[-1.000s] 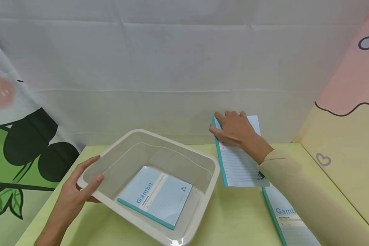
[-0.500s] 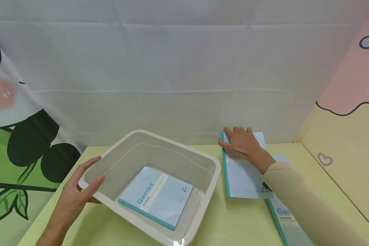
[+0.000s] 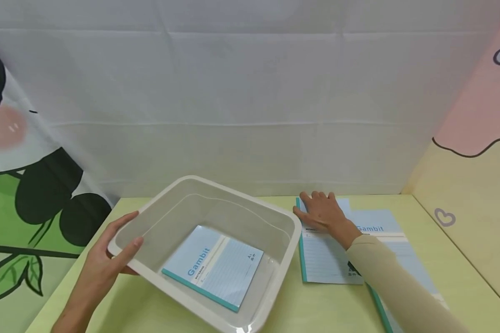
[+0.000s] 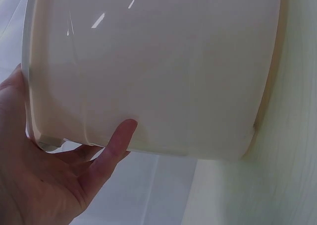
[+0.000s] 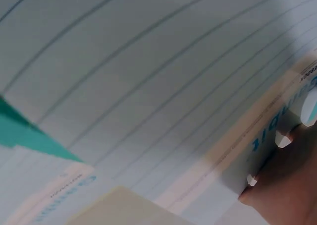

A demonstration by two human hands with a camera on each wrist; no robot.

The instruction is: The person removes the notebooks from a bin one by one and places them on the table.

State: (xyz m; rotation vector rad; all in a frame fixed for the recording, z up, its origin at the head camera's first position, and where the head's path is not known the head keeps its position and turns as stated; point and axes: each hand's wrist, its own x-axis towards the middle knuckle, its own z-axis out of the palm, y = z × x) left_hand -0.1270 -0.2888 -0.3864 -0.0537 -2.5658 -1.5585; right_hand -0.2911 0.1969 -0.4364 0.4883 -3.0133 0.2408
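Note:
My left hand [image 3: 104, 259] grips the left corner of a whitish plastic basin [image 3: 150, 277], tilted toward me. In the left wrist view the fingers and thumb of the left hand [image 4: 54, 180] lie around the basin's end [image 4: 168, 76]. Inside the basin lies a light blue Gambit notebook [image 3: 221, 268] with a teal spine. My right hand [image 3: 325, 216] holds a second such notebook [image 3: 329, 259] by its far end, low over the table. In the right wrist view the right hand's fingers [image 5: 282, 180] are bent over that notebook's edge [image 5: 148, 86].
Another notebook [image 3: 383, 222] lies to the right, partly under my right sleeve [image 3: 391, 282] and close beside the held one. The pale yellow-green table [image 3: 150, 310] ends at a white cloth backdrop [image 3: 250, 92]. A patterned panel [image 3: 475, 208] stands on the right.
My right hand has lowered the notebook toward the table and drawn it nearer, uncovering more of the right-hand notebook. The left hand and basin stay almost where they were.

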